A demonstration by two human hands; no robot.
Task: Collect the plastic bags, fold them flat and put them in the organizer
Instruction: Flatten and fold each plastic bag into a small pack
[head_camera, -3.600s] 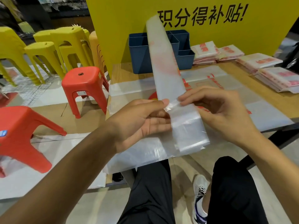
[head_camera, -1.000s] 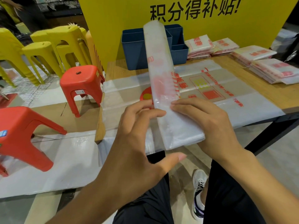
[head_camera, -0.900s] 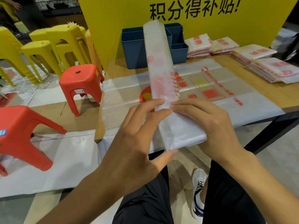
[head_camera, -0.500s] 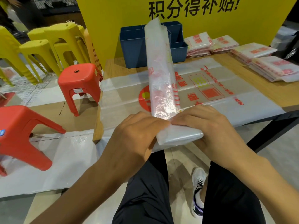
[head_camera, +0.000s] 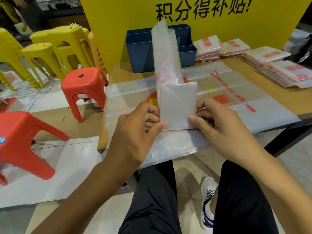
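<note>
A translucent plastic bag (head_camera: 177, 105), folded into a long narrow strip, stands up between my hands; its near end is turned up into a flat panel in front of the strip. My left hand (head_camera: 135, 129) pinches the panel's left lower corner with thumb and curled fingers. My right hand (head_camera: 217, 125) pinches the right lower corner the same way. The strip's far end (head_camera: 166, 53) rises in front of the blue organizer (head_camera: 140, 49) at the back of the wooden table (head_camera: 287, 97). Another bag (head_camera: 228, 92) with red print lies spread flat on the table under my hands.
Stacks of folded bags (head_camera: 285, 71) lie at the table's back right, before a yellow board (head_camera: 118, 22). Red stools (head_camera: 84, 88) and yellow stools (head_camera: 50, 48) stand to the left. More plastic sheet (head_camera: 50, 174) lies on the floor. My legs are below the table's edge.
The strip's near end has been folded up and over into a flat panel. Both hands shifted from pressing the strip to pinching the panel's lower corners.
</note>
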